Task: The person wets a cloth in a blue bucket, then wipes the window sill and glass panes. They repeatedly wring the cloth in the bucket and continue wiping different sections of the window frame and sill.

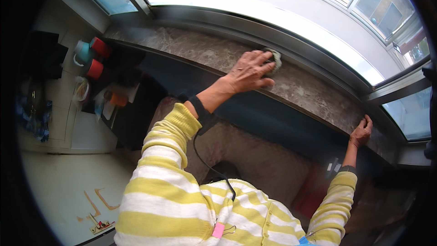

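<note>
A brown marbled stone windowsill (201, 46) runs across the view below a metal window frame. My left hand (251, 71) reaches over its middle, fingers spread, with the fingertips on a crumpled pale green cloth (276, 62) close to the window track. How much of the cloth lies under the fingers is hidden. At the sill's right end my right hand (361, 132) rests on the front edge, its fingers slightly bent, with no object seen in it. Both wrists wear black bands.
At the left are red cups (95, 68), a teal mug (84, 52), an orange container (117, 98) and a clear plastic bag. A dark blue panel (266, 123) drops below the sill. Window frames border the far side and right end. A black cable hangs before my chest.
</note>
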{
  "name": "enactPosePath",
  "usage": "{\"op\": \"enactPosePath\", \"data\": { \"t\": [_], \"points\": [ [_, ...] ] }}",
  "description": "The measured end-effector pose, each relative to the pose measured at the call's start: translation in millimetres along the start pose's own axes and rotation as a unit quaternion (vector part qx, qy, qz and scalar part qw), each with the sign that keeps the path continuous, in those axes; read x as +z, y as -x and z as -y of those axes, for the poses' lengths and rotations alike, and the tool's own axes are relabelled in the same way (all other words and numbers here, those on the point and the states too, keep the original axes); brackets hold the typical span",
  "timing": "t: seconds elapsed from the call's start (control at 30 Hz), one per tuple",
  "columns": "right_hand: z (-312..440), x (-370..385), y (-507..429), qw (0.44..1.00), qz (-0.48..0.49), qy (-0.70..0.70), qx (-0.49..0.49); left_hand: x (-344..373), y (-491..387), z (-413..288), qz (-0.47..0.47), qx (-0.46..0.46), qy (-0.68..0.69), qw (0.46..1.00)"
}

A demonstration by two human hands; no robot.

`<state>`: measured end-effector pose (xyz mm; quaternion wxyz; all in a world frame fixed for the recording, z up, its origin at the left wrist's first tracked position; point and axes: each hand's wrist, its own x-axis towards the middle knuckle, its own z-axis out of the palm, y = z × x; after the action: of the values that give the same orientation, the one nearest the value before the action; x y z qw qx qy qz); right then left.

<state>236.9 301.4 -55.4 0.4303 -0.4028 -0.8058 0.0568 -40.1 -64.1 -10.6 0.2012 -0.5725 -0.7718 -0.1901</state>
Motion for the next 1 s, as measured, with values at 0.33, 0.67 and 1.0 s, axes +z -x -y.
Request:
{"op": "enactPosePath", "data": {
  "t": [0.33, 0.67, 1.0],
  "points": [
    [1.9, -3.0, -1.0, 1.000, 0.013, 0.025, -0.003, -9.2, 28.4, 42.8, -0.067, -0.061, -0.046, 0.995],
    [15.1, -0.1, 8.6, 0.999, -0.048, 0.013, 0.017, -29.2, 105.5, 195.9, -0.010, -0.273, -0.199, 0.941],
    [23.9, -5.5, 0.4, 0.990, -0.130, -0.042, 0.037, 25.3, 11.6, 21.9, 0.002, -0.208, -0.177, 0.962]
  ]
}}
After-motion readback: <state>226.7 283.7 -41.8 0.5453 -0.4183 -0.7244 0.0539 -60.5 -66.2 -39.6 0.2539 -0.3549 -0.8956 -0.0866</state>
